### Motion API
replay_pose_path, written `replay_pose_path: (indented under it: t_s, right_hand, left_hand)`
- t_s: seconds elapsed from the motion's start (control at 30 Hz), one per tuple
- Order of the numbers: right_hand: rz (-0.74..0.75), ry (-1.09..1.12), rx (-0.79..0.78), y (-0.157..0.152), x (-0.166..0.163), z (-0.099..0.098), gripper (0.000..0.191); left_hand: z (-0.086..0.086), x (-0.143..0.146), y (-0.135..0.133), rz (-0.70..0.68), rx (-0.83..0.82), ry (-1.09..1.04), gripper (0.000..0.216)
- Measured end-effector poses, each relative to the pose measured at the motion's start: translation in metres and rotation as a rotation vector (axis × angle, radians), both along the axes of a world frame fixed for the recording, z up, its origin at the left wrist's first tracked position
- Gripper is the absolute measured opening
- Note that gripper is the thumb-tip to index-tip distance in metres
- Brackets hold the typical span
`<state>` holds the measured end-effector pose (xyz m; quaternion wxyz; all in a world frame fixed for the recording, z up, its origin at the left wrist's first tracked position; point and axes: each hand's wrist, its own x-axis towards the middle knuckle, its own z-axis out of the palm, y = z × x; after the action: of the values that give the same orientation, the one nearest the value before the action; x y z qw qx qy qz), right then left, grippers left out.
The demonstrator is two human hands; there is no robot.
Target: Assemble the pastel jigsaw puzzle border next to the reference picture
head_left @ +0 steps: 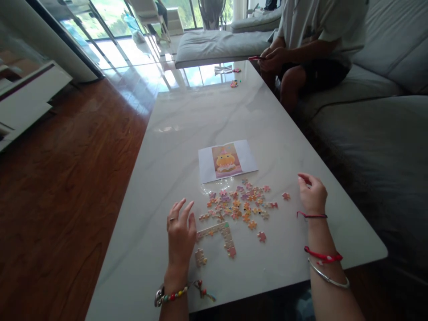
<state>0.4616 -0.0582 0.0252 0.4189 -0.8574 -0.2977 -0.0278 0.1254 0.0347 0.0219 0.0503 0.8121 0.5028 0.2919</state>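
The left hand [180, 232] lies low over the table [174, 147] with its fingers spread apart and nothing held, its fingertips just beside the left end of a joined strip [219, 231] of puzzle pieces that bends into an L. A small cluster [199, 257] of joined pieces sits near the wrist, on its right. The right hand [312, 194] is well apart from the left, near the table's right edge, with its fingers curled in toward the thumb; something reddish shows at the fingertips, but whether they pinch a piece cannot be told. Between the hands lies the pile [239, 203] of loose pieces in pink, orange and yellow, with a single piece [286, 195] just left of the right hand and another [261, 236] nearer the front edge. Beyond the pile lies the picture [227, 161], a sheet that shows a yellow figure on pink. At the far end another person [317, 35] sits on the sofa [384, 89], both hands together on a small red thing [256, 58].
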Motion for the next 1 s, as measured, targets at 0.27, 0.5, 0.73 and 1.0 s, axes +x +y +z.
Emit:
replay_pose_path:
  t_s: [0.27, 0.5, 0.73, 1.0]
  right_hand:
    - [0.142, 0.034, -0.133, -0.005, -0.003, -0.001, 0.024]
    - [0.343, 0.090, -0.182, -0.006, -0.011, -0.002, 0.021]
    - [0.346, -0.079, -0.344, -0.013, -0.009, -0.010, 0.017]
    - [0.341, -0.070, -0.256, -0.015, -0.025, -0.001, 0.017]
  left_hand:
    - [-0.003, 0.000, 0.000, -0.026, -0.004, -0.013, 0.029]
    - [-0.003, -0.001, -0.003, -0.015, -0.013, -0.025, 0.030]
    - [0.000, -0.004, -0.007, 0.002, -0.033, -0.003, 0.030]
    - [0.002, -0.006, -0.016, -0.021, -0.051, -0.025, 0.029]
